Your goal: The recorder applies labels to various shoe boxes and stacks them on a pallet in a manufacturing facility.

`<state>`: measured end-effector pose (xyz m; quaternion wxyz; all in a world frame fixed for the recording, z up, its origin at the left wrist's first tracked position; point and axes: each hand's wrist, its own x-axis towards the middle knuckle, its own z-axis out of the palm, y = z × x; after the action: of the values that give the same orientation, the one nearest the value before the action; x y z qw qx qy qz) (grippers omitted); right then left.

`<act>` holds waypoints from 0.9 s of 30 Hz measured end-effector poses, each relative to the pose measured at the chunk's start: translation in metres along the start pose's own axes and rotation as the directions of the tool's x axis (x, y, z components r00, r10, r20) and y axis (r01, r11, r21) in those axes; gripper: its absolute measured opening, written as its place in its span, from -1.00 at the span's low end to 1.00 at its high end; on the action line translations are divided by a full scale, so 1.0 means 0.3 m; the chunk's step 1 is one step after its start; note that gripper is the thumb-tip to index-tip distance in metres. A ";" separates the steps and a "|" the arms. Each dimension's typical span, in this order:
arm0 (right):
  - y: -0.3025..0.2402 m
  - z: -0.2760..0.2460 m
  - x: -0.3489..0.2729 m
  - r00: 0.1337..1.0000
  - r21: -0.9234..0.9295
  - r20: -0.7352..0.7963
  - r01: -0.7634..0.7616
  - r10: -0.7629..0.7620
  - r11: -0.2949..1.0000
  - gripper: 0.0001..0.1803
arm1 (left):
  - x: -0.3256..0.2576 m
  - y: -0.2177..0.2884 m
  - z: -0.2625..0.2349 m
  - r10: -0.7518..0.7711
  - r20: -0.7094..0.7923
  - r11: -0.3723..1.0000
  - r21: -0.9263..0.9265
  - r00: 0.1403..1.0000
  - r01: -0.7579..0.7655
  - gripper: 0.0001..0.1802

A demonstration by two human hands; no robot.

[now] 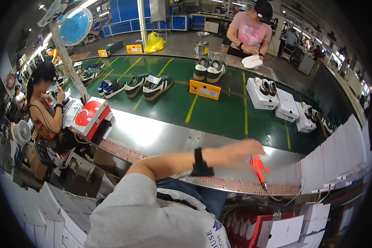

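Observation:
My left arm reaches across my body to the right, a black band around its wrist. At its end my left hand (pixel 244 149) is smeared by motion, so how its fingers stand cannot be made out. Directly below and beside it is a red air blow gun (pixel 258 167) with a metal fitting and a hose at its lower end. It lies over the metal edge (pixel 149 134) of the bench; whether the hand touches it is unclear. My right hand is out of view.
A green conveyor belt (pixel 177 109) carries several sneakers (pixel 158 87), an orange shoebox (pixel 204 89) with a pair on top, and white shoeboxes (pixel 287 106). A red shoebox (pixel 91 118) stands left. White boxes (pixel 330 157) crowd the right. One person (pixel 252 31) stands opposite; another (pixel 47 103) sits left.

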<state>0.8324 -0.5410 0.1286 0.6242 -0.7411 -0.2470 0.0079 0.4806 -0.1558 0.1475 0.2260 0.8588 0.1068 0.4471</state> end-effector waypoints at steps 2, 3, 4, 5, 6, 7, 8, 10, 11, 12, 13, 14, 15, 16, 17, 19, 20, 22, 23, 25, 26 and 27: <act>-0.041 0.027 0.002 0.999 0.033 0.032 0.026 -0.027 0.999 -0.48 | 0.062 0.134 0.018 0.114 0.055 0.959 -0.267 0.992 -0.095 -0.15; -0.062 0.037 0.006 0.998 0.059 0.052 0.040 -0.043 0.997 -0.47 | 0.076 0.192 0.017 0.140 0.072 0.959 -0.259 0.987 -0.117 -0.06; -0.077 0.059 0.024 0.995 0.082 0.080 0.050 -0.056 0.995 -0.47 | 0.085 0.221 -0.006 0.214 0.040 0.939 -0.284 0.976 -0.195 -0.01; -0.092 0.076 0.037 0.992 0.105 0.109 0.059 -0.070 0.993 -0.46 | 0.096 0.241 -0.025 0.273 0.000 0.930 -0.255 0.962 -0.264 0.02; -0.101 0.105 0.055 0.986 0.123 0.144 0.068 -0.085 0.990 -0.46 | 0.086 0.246 -0.061 0.302 -0.027 0.900 -0.320 0.953 -0.294 0.08; -0.109 0.136 0.073 0.978 0.143 0.184 0.070 -0.096 0.987 -0.45 | 0.074 0.244 -0.096 0.328 -0.065 0.864 -0.382 0.942 -0.327 0.14; -0.109 0.182 0.095 0.967 0.164 0.232 0.068 -0.106 0.984 -0.45 | 0.053 0.232 -0.137 0.326 -0.077 0.872 -0.362 0.942 -0.331 0.14; -0.108 0.325 0.151 0.922 0.093 0.375 0.067 -0.098 0.993 -0.37 | -0.020 0.205 -0.231 0.210 -0.101 0.950 -0.215 0.972 -0.227 0.08; -0.118 0.429 0.193 0.870 0.555 0.447 -0.451 0.206 0.699 -0.51 | -0.057 0.198 -0.274 0.200 -0.106 0.957 -0.192 0.974 -0.218 0.08; -0.116 0.508 0.175 0.873 0.352 0.485 -0.251 0.054 0.902 -0.53 | -0.094 0.196 -0.313 0.127 -0.086 0.973 -0.183 0.988 -0.141 0.01; -0.120 0.575 0.144 0.833 0.133 0.547 0.011 -0.083 0.991 -0.54 | -0.129 0.201 -0.346 0.050 -0.067 0.982 -0.180 0.997 -0.062 -0.05; -0.137 0.647 0.123 0.800 0.078 0.586 0.103 -0.129 0.992 -0.52 | -0.159 0.198 -0.382 0.032 -0.070 0.983 -0.179 0.997 -0.044 -0.12; -0.179 0.714 0.136 0.661 0.221 0.672 -0.610 0.334 0.761 -0.47 | -0.186 0.195 -0.414 0.025 -0.075 0.984 -0.174 0.997 -0.038 -0.12; -0.203 0.777 0.114 0.645 0.185 0.693 -0.591 0.322 0.785 -0.47 | -0.210 0.189 -0.444 0.007 -0.105 0.984 -0.176 0.994 -0.025 -0.14; -0.223 0.841 0.092 0.629 0.150 0.713 -0.569 0.310 0.809 -0.47 | -0.234 0.180 -0.471 -0.010 -0.134 0.984 -0.178 0.991 -0.014 -0.16; -0.258 0.932 0.044 0.647 0.096 0.686 -0.533 0.332 0.841 -0.47 | -0.287 0.163 -0.520 -0.038 -0.103 0.989 -0.144 0.994 0.023 -0.15; -0.271 0.966 0.027 0.669 0.041 0.653 -0.499 0.355 0.865 -0.47 | -0.308 0.157 -0.529 -0.076 -0.110 0.992 -0.112 0.991 0.064 -0.11; -0.291 1.016 0.012 0.598 -0.033 0.722 -0.471 0.347 0.881 -0.46 | -0.343 0.138 -0.536 -0.110 -0.156 0.993 -0.051 0.982 0.103 0.01; -0.295 1.043 0.008 0.522 -0.103 0.780 -0.438 0.346 0.893 -0.44 | -0.360 0.135 -0.531 -0.116 -0.148 0.993 -0.029 0.982 0.113 0.01; -0.312 1.093 0.016 0.354 -0.130 0.835 -0.617 0.421 0.776 -0.41 | -0.396 0.131 -0.525 -0.241 -0.175 0.970 -0.013 0.954 0.243 0.02; -0.325 1.114 0.017 0.281 -0.194 0.843 -0.635 0.458 0.747 -0.40 | -0.413 0.119 -0.531 -0.300 -0.138 0.954 -0.038 0.944 0.297 0.06; -0.341 1.138 0.015 0.206 -0.259 0.847 -0.646 0.491 0.718 -0.38 | -0.427 0.102 -0.540 -0.302 -0.139 0.953 -0.039 0.943 0.299 0.06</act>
<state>0.6906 -0.2148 0.1498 0.4093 -0.6122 -0.2371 0.6336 0.2740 -0.1846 0.1507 0.2908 0.7961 0.2484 0.4690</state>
